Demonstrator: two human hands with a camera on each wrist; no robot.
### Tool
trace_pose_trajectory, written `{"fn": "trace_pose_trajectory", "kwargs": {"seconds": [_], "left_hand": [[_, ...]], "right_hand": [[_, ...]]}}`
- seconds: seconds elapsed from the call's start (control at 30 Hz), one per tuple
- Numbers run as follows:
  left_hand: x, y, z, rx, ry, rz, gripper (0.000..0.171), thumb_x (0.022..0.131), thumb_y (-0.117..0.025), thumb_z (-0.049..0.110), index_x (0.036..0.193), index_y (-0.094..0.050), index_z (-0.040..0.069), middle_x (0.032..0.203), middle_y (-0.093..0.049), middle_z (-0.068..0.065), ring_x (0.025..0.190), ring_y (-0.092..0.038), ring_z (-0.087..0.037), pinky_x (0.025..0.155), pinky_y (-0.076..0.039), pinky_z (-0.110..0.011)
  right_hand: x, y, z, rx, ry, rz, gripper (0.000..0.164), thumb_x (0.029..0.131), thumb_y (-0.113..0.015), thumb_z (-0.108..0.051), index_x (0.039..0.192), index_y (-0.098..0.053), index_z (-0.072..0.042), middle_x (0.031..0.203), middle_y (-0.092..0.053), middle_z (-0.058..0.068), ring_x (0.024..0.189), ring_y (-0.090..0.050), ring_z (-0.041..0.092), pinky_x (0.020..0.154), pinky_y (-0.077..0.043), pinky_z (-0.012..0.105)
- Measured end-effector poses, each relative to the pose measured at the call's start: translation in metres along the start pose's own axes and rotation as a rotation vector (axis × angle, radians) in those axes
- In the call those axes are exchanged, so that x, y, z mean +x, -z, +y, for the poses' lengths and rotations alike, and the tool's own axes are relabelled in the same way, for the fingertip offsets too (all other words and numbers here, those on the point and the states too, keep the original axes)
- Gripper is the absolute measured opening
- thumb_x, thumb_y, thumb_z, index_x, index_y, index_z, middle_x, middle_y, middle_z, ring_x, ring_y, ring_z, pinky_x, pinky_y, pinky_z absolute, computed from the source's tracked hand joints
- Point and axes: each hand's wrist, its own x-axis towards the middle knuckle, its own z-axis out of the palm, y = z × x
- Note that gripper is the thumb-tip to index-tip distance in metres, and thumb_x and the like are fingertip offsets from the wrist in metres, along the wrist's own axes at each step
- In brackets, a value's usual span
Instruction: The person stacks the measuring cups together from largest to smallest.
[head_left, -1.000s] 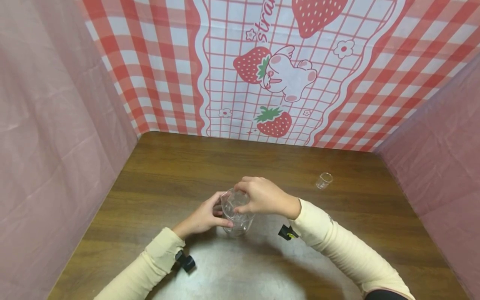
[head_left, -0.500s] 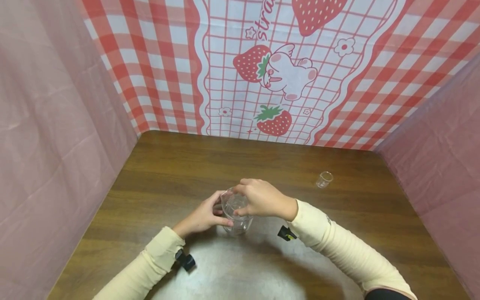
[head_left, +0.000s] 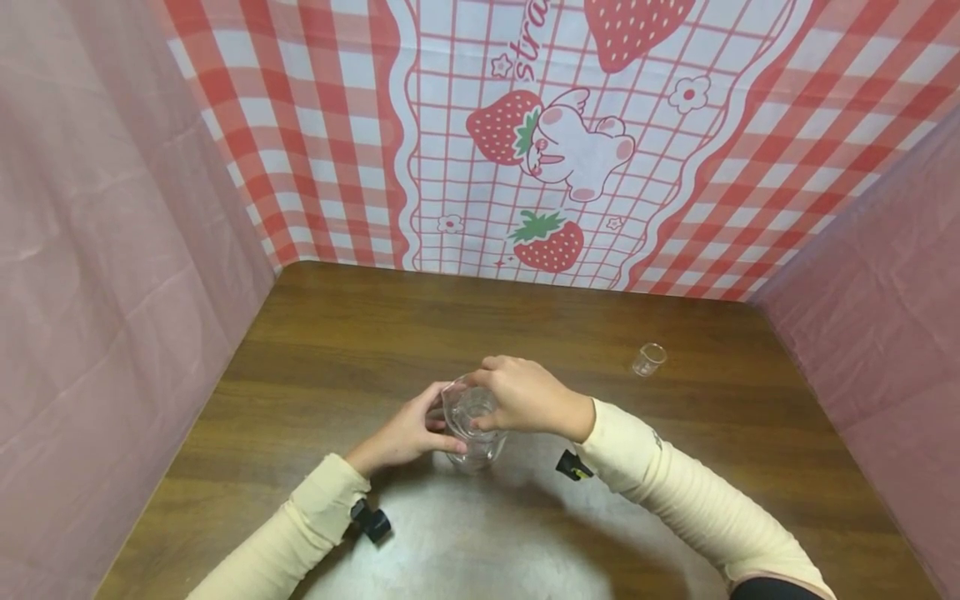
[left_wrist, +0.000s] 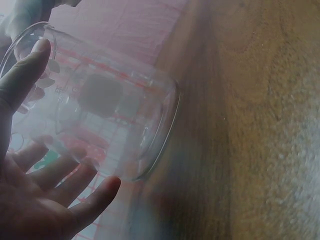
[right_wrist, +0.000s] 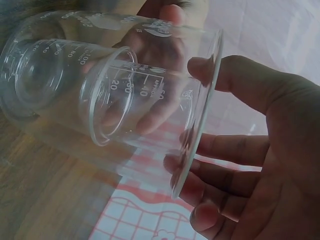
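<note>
My left hand (head_left: 408, 429) holds a large glass beaker (head_left: 483, 458) from its left side, thumb in front and fingers behind. Over its mouth, my right hand (head_left: 528, 400) reaches inside the rim. In the right wrist view, the thumb and fingers grip a small beaker (right_wrist: 150, 90) with marks up to 50 near its rim. A middle-sized beaker (right_wrist: 50, 75), marked up to 100, sits at the bottom of the large one. The small beaker's base overlaps the middle one's rim in this view. From the left wrist, the large beaker's base (left_wrist: 165, 130) shows close over the table.
A tiny glass beaker (head_left: 648, 360) stands on the wooden table (head_left: 360, 325) at the back right. Behind hangs a red-and-white checked strawberry cloth (head_left: 337, 150). Pink curtains (head_left: 127, 208) close off both sides.
My right hand has sunk very slightly toward the large beaker's mouth with the small beaker in it. The left hand and large beaker have hardly moved.
</note>
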Motion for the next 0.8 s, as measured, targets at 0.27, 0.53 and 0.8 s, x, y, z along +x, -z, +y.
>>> {"fn": "trace_pose_trajectory", "kwargs": {"seconds": [0.27,0.53,0.8], "left_hand": [[-0.0006,0.0006,0.0003,0.005,0.008,0.002,0.081,0.075,-0.083,0.011,0.141,-0.037,0.000,0.146,-0.042,-0.024,0.131,-0.046,-0.045,0.103,-0.052,-0.047],[-0.0010,-0.0005,-0.0001,0.008,0.009,0.003,0.081,0.075,-0.083,0.011,0.141,-0.037,-0.002,0.145,-0.043,-0.026,0.130,-0.046,-0.045,0.103,-0.052,-0.046],[-0.0008,-0.0003,0.0005,0.002,0.001,0.002,0.081,0.075,-0.083,0.011,0.141,-0.037,-0.002,0.145,-0.043,-0.025,0.131,-0.046,-0.045,0.103,-0.052,-0.046]], "right_hand": [[0.0007,-0.0018,-0.0031,-0.010,-0.019,-0.013,0.052,0.072,-0.082,-0.041,0.113,-0.071,-0.011,0.088,-0.066,0.002,0.076,-0.063,0.017,0.065,-0.059,0.033],[0.0018,-0.0059,-0.0060,-0.020,-0.025,-0.051,0.050,0.073,-0.082,-0.041,0.113,-0.071,-0.012,0.094,-0.069,0.003,0.082,-0.066,0.019,0.070,-0.061,0.035],[0.0034,-0.0082,-0.0081,-0.033,-0.043,-0.054,0.049,0.073,-0.082,-0.040,0.112,-0.071,-0.011,0.094,-0.070,0.004,0.081,-0.067,0.019,0.071,-0.060,0.035]]}}
